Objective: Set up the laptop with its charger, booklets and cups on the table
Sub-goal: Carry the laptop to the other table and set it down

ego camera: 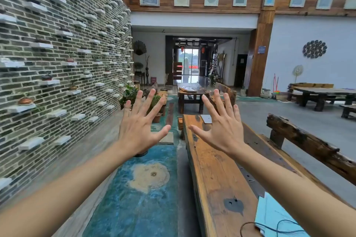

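Both my hands are raised in front of me with fingers spread wide, holding nothing. My left hand [139, 123] hovers over the blue floor strip; my right hand [221, 123] hovers above the long wooden table [215, 175]. A closed silver laptop [206, 119] lies far along the table, partly hidden behind my right hand. Light blue booklets [269, 215] lie at the table's near right end, with a dark cable [256, 226] looping across them. No cups are visible.
A rough wooden bench [308, 146] runs along the table's right side. A brick wall with small shelves and pots [57, 54] stands on the left. Potted plants [131, 94] and more wooden tables [192, 92] stand farther ahead; another table [325, 92] is at right.
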Demonstrator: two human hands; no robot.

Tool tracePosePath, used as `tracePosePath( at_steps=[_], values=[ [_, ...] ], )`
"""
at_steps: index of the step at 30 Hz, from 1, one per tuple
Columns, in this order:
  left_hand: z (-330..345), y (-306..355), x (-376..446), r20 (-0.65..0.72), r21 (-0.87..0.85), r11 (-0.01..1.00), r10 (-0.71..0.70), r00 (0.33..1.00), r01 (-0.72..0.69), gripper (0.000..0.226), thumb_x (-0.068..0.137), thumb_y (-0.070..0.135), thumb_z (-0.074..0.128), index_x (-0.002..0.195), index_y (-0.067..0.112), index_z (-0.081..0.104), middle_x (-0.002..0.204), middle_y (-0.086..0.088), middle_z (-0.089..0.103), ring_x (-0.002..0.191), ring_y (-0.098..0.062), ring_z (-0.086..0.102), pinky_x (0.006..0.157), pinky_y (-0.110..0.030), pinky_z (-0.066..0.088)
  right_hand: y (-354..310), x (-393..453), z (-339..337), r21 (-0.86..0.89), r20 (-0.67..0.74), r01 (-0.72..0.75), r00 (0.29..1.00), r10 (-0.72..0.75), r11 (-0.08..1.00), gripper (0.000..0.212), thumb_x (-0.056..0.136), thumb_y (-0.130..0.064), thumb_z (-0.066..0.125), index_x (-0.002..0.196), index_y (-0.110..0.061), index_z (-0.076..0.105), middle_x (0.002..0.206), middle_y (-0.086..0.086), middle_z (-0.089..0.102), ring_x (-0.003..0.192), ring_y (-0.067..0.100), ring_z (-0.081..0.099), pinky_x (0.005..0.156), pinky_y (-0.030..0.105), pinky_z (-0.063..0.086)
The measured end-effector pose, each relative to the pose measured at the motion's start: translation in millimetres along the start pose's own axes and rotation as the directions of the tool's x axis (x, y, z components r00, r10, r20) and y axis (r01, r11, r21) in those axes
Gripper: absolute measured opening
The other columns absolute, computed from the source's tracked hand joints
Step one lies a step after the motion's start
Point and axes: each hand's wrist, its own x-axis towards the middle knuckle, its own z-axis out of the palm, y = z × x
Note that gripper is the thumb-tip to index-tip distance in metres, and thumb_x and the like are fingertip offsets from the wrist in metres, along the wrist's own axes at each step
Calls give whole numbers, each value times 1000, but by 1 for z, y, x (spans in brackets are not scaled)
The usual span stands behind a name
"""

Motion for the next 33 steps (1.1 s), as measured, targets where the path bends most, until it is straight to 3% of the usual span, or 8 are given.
tracePosePath(
  at_steps=[6, 21, 27, 33],
  values=[
    [94, -18, 59, 39, -3, 999, 41, 998, -41, 85, 87, 79, 28, 158, 44, -5, 168, 8, -16, 155, -23, -18, 124, -56, -5, 33, 49, 83, -38, 12, -12, 1000, 12, 999, 99, 80, -93, 33, 161, -44, 4, 172, -2, -9, 158, 25, -11, 126, 58, 11],
    [290, -77, 189, 126, -45, 997, -56, 991, 62, 83, 88, 79, 23, 157, 45, -9, 167, 9, -19, 154, -23, -21, 124, -55, -7, 105, 169, 275, -15, 123, -62, 990, 63, 998, 95, 82, -92, 29, 161, -44, 7, 172, -4, -4, 158, 26, -1, 124, 55, 13],
    [379, -107, 243, 123, -60, 996, -56, 991, 64, 82, 89, 77, 27, 157, 47, -7, 168, 9, -15, 155, -23, -16, 124, -58, 1, 126, 224, 361, -15, 159, -46, 986, 48, 999, 96, 81, -94, 25, 161, -44, 7, 171, -5, -6, 158, 24, -6, 124, 54, 10],
    [461, -162, 317, 56, -58, 998, -10, 998, 14, 83, 89, 75, 34, 158, 45, 0, 169, 9, -11, 156, -24, -13, 123, -56, -2, 148, 312, 453, -29, 151, -41, 987, 45, 999, 94, 83, -91, 26, 160, -45, 2, 171, -5, -9, 158, 24, -7, 126, 54, 10]
  ],
)
